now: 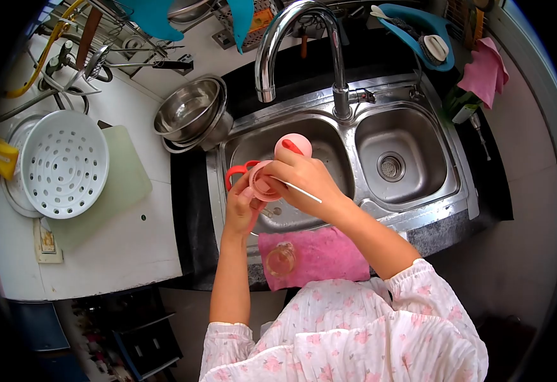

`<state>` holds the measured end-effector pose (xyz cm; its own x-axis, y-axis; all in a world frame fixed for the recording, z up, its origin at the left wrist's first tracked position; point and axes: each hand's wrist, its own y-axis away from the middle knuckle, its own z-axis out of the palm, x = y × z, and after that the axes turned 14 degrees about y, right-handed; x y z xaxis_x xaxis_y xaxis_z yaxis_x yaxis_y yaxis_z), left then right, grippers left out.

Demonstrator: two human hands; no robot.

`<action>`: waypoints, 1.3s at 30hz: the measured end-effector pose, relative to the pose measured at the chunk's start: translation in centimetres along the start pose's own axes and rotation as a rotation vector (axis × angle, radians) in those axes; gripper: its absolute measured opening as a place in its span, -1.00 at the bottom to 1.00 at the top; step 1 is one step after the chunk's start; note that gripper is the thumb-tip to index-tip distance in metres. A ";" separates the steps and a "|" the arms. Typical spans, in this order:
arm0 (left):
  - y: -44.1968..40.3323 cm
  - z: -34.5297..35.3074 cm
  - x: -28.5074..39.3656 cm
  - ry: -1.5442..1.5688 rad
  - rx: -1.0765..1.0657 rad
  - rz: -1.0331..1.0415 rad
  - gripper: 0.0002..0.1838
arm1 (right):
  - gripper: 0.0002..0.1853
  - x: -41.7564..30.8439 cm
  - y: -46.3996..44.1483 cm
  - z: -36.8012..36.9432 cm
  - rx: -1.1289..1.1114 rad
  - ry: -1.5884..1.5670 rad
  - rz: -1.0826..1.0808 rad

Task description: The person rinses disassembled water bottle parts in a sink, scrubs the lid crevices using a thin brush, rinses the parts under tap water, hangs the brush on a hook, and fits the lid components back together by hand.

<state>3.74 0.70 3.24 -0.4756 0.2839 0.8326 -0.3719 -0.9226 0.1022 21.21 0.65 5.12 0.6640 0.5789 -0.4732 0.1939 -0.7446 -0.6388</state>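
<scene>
Over the left basin (329, 143), my left hand (240, 207) holds a pink ring-shaped lid (264, 183) with a red loop (237, 170) beside it. My right hand (304, 181) is closed on a thin white stick (305, 192), whose other end is hidden at the pink lid. Just beyond my right hand is a round pink piece with a red part (292, 144); whether the fingers touch it, I cannot tell. A pink cloth (329, 254) lies on the front edge of the sink with a small clear glass (281, 259) on it.
A chrome faucet (340, 95) arches over the sink. The right basin (412, 146) has a drain. Steel bowls (189, 111) stand left of the sink. A white colander (65, 164) and a green board (122, 172) lie on the left counter. A blue holder (412, 32) with brushes is behind.
</scene>
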 end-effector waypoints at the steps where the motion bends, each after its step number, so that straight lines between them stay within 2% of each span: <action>1: 0.0 0.0 0.0 -0.010 -0.001 0.000 -0.31 | -0.83 0.0 0.0 0.1 0.011 0.015 -0.044; 5: 0.0 -0.9 -0.3 -0.023 0.053 -0.013 -0.31 | -0.82 0.1 0.2 -0.7 -0.003 0.086 -0.010; 8: -0.1 0.0 -0.1 -0.023 0.046 -0.014 -0.31 | -0.82 -0.2 0.6 0.0 0.106 0.006 0.020; 10: -0.2 -0.5 -0.4 -0.040 0.046 -0.003 -0.32 | -0.84 -0.5 0.9 0.6 0.129 0.018 -0.057; 18: -0.2 0.0 -0.6 -0.031 0.061 0.028 -0.36 | -0.82 -1.2 0.8 0.3 0.243 -0.049 -0.062; 21: -0.4 -0.8 -0.7 -0.047 0.093 0.024 -0.36 | -0.82 -1.1 1.7 0.9 0.154 -0.013 -0.084; 23: -0.3 -0.4 -0.3 0.066 0.039 0.050 -0.46 | -0.81 -0.9 2.1 0.9 0.090 -0.028 -0.106; 27: -0.2 -0.7 -0.7 -0.048 0.081 0.017 -0.37 | -0.81 -1.0 0.9 0.3 0.217 -0.098 -0.058; 30: -0.5 -0.3 -0.7 -0.039 0.079 0.037 -0.37 | -0.81 -0.6 1.7 0.7 0.106 -0.018 -0.047; 33: -0.4 -0.1 -0.7 -0.028 0.069 0.054 -0.35 | -0.81 -0.3 2.0 0.9 0.095 -0.042 -0.039; 36: -0.6 -0.8 -1.1 0.013 0.042 0.030 -0.46 | -0.83 0.0 1.0 0.5 0.178 -0.100 -0.005; 39: -0.8 -0.8 -0.9 -0.042 0.038 0.030 -0.36 | -0.85 0.1 1.2 0.2 0.124 -0.106 -0.057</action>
<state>3.89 1.39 1.95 -0.4521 0.2454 0.8576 -0.3267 -0.9402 0.0968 21.38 -0.11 4.12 0.5731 0.6556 -0.4918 0.1338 -0.6669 -0.7331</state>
